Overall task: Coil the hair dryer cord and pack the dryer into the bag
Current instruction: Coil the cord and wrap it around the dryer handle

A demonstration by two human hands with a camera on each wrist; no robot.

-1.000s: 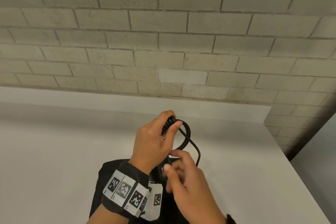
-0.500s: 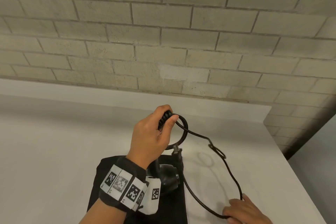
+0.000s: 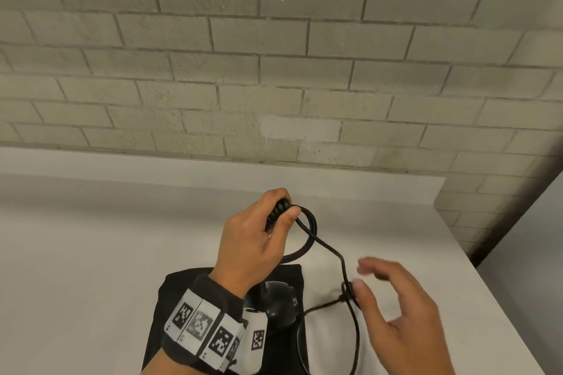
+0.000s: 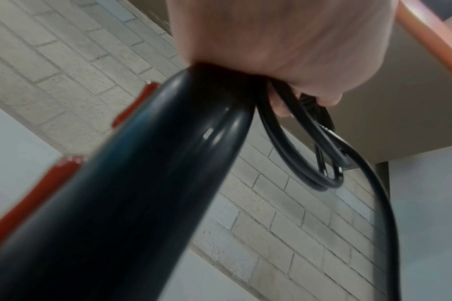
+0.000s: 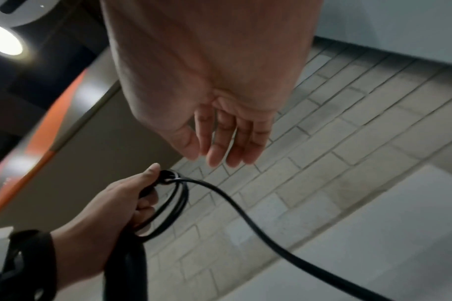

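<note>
Left hand (image 3: 253,240) grips dryer handle plus loops; right hand (image 3: 399,310) loose, fingers spread, beside cord (image 3: 332,253); cord springy, likely uncoils – best pinched near kink

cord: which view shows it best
The head view: the cord shows from coil to slack loop. Left wrist shows only the coil under the left hand; right wrist shows coil and one strand.

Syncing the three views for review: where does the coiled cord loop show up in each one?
Head: the cord loop hangs at centre, pinched by the left hand.
Left wrist: the loop hangs right of centre, below the fist, beside the dryer handle.
Right wrist: the loop sits lower left, in the left hand.
Shared landmark: the brick wall.
</note>
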